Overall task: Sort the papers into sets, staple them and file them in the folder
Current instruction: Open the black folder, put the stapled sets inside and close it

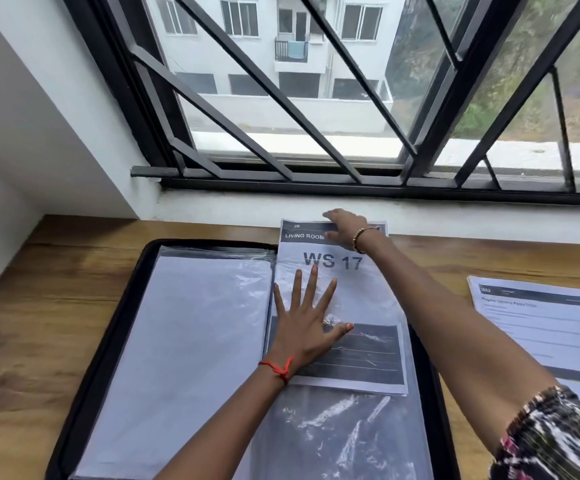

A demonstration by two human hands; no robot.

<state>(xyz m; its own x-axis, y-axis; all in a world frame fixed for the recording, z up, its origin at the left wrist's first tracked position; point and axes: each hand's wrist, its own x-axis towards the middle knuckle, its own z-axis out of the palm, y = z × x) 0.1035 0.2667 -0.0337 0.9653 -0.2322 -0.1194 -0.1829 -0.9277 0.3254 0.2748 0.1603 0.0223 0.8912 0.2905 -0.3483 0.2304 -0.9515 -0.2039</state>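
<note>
The paper set (333, 261) lies on the right half of the open folder (118, 327). Its long axis runs from the person toward the window wall. The printed top points away from the person, so the text reads upright from the head view. The far end passes over the folder's top rim and rests on the wooden surface (39, 306).

The top sheet is white. It has a dark band near the far end with the words "LIVING ROOM", large letters "WS 17" in the middle, and a dark block with thin pale lines at the near end. A clear, shiny, wrinkled plastic sleeve (344, 431) covers most of it.

The left hand (305, 327) lies flat on the sleeve over the sheet, palm down, with the fingers straight and spread. A red thread (278, 368) is tied on that wrist. The right hand (345, 225) reaches to the far edge of the set. I cannot tell if its fingers pinch the paper or only touch it. This wrist carries a beaded bracelet (364, 239).

The folder is rectangular with a black rim. Its left half holds a plain white sheet (191, 341) under a glossy sleeve. To the right, apart from the folder, another printed stack (538, 323) lies on the surface, slightly turned.
</note>
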